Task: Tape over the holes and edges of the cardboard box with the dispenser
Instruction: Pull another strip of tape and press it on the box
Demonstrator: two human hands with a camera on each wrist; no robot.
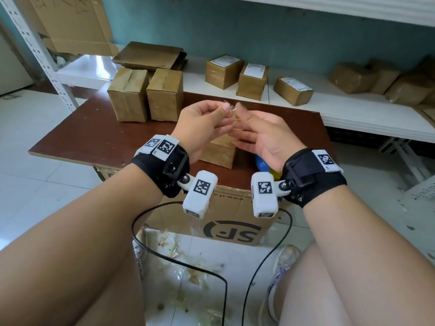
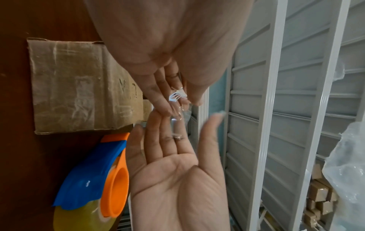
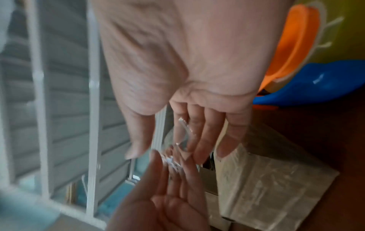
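Both hands are raised over the small tape-covered cardboard box (image 1: 219,149) (image 2: 79,87) (image 3: 266,179) on the brown table (image 1: 94,132). My left hand (image 1: 224,109) (image 2: 183,100) pinches a crumpled scrap of clear tape (image 1: 231,111) (image 2: 175,95) (image 3: 183,134) between thumb and fingers. My right hand (image 1: 237,123) (image 2: 187,121) (image 3: 168,150) faces it with straight, spread fingers. The tape's other end lies against those fingers, and the thumb stands apart. The blue and orange tape dispenser (image 1: 261,164) (image 2: 94,171) (image 3: 306,78) lies on the table right of the box, held by neither hand.
Two plain boxes (image 1: 128,95) (image 1: 164,94) stand at the table's far left. Several labelled boxes (image 1: 253,80) sit on the white shelf (image 1: 353,114) behind. A large SF carton (image 1: 230,220) sits under the table, with black cables (image 1: 211,274) and tape scraps on the floor.
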